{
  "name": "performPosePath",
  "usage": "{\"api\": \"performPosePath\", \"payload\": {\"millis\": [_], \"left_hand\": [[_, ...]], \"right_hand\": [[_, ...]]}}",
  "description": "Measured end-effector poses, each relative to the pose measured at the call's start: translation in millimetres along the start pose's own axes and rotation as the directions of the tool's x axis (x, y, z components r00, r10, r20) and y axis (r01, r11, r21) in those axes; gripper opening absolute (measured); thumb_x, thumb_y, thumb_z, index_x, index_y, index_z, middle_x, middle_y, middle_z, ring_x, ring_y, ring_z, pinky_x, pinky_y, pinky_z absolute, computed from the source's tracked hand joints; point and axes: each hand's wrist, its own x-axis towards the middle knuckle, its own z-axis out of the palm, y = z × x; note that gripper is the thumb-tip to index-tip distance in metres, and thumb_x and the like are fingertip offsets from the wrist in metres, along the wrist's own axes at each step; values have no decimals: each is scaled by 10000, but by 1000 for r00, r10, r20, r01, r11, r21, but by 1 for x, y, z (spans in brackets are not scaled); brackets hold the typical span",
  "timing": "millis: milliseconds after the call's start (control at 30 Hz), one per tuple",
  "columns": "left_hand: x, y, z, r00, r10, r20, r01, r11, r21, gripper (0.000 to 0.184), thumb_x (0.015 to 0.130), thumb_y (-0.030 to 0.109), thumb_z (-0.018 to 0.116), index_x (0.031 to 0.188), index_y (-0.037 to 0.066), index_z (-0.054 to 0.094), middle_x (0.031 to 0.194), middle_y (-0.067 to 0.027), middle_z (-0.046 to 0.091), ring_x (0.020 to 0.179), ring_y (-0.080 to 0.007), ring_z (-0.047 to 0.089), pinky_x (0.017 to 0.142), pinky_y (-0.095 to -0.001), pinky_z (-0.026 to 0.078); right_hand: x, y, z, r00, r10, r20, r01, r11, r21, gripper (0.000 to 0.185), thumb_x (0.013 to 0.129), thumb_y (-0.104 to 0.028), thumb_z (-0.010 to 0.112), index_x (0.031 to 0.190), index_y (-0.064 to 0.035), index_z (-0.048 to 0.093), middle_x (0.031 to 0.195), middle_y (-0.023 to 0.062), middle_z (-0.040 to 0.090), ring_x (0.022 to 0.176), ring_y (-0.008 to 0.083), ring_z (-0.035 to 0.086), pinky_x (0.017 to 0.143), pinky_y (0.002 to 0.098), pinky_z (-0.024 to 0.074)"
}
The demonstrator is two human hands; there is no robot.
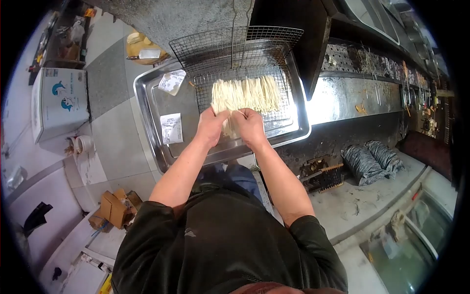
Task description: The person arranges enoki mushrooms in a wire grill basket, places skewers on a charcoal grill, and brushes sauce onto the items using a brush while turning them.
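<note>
A wire grill basket (pixel 201 93) lies open over a large metal tray (pixel 151 98), its lid tilted up at the back. Pale, thin strips (pixel 247 93), like enoki mushrooms, are laid side by side on the mesh. At the near left end of the row, my left hand (pixel 211 126) has its fingers closed on some of the strips. My right hand (pixel 250 128) is close beside it, thumb and fingers pinched on the same bunch, whose ends hang between the hands. Two printed paper slips (pixel 172 128) rest in the tray, left of the basket.
A round board (pixel 142 49) with a cleaver stands beyond the tray at the left. A metal counter (pixel 352 100) with skewers runs along the right. Dark bags (pixel 364 164) and a small rack (pixel 325 179) sit lower right; cardboard boxes (pixel 113 209) lie lower left.
</note>
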Motion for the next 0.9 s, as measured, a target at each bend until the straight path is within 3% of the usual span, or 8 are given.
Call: {"api": "performPosePath", "payload": {"millis": [67, 167, 333, 533, 633, 833, 900], "left_hand": [[7, -3, 0, 998, 35, -42, -36, 999, -10, 268, 883, 24, 575, 1145, -32, 560, 1115, -99, 623, 980, -182, 605, 877, -318, 468], [12, 1, 5, 999, 2, -37, -4, 999, -48, 278, 847, 74, 622, 1087, -59, 576, 1020, -101, 634, 888, -157, 609, 771, -307, 485], [26, -4, 0, 998, -38, -42, 36, 998, -47, 265, 840, 71, 633, 1064, -55, 567, 1020, -109, 626, 881, -172, 612, 759, -320, 492], [23, 5, 7, 995, -102, -10, 99, 980, -170, 244, 878, 35, 586, 1117, -13, 573, 1083, -100, 639, 953, -196, 628, 827, -342, 508], [22, 10, 10, 996, -90, -19, 85, 977, -196, 238, 878, 31, 588, 1112, -9, 575, 1074, -97, 640, 937, -201, 633, 805, -343, 517], [30, 4, 8, 991, -101, -83, 94, 992, -87, 224, 878, 17, 585, 1101, -6, 574, 1050, -87, 638, 917, -201, 633, 790, -342, 520], [30, 4, 7, 991, -110, -71, 105, 991, -82, 228, 876, 15, 588, 1102, -9, 571, 1051, -88, 637, 918, -200, 632, 791, -344, 520]], "right_hand": [[3, -3, 2, 1000, -12, -22, 12, 1000, -14, 232, 866, -166, 634, 929, 56, 650, 768, 38, 634, 657, 86, 538, 586, 245, 452], [10, 0, 4, 999, -39, -24, 39, 999, 1, 243, 875, -175, 627, 936, 59, 652, 771, 39, 636, 670, 87, 542, 594, 247, 454], [19, 0, 0, 998, -59, 25, 60, 998, -26, 238, 897, -179, 608, 932, 53, 648, 762, 29, 623, 656, 76, 527, 584, 243, 441], [20, -5, 2, 993, 110, 32, -114, 954, 277, 240, 904, -190, 596, 933, 46, 626, 732, 32, 610, 639, 94, 532, 580, 265, 445], [25, 2, 1, 999, 45, 15, -47, 963, 266, 230, 909, -186, 592, 970, 36, 604, 787, 23, 603, 650, 81, 520, 601, 232, 438], [25, -2, -1, 995, -98, 20, 97, 995, 24, 228, 850, -146, 659, 960, 51, 620, 793, 60, 644, 667, 87, 554, 594, 250, 456], [25, -6, -2, 999, -46, 11, 45, 996, 81, 211, 841, -118, 659, 957, 53, 614, 790, 64, 639, 653, 88, 556, 583, 246, 456]]}}
